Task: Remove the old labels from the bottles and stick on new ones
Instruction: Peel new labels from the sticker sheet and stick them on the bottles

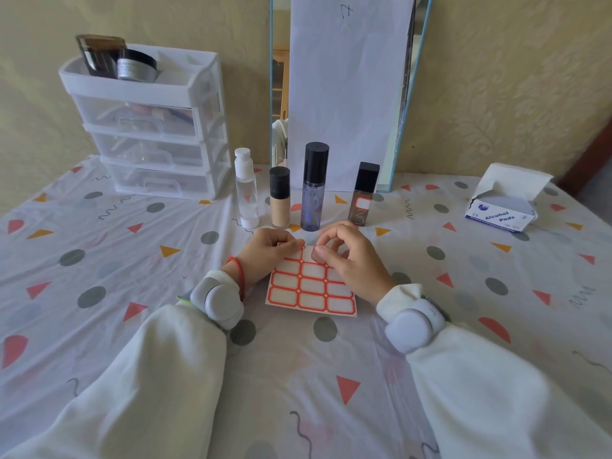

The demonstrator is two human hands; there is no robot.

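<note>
A white plastic three-drawer organiser (155, 127) carries a dark jar (136, 66) in its top tray; its frosted drawers hold blurred items. An open white cardboard alcohol-pad box (503, 207) shows pads inside. Before four upright cosmetic bottles (314, 190), the left hand (270, 248) pinches the red-bordered label sheet (311, 289) on the tablecloth, while the right hand (352, 260) curls narrowly, picking a label.

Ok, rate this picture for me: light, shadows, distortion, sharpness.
Head view: soft, even daylight with only faint shadows under the hands; wide-angle bending bows the drawer unit and mirror outward; the label sheet and the left hand and right hand on it are fairly sharp; the alcohol pads box print is readable but soft.
</note>
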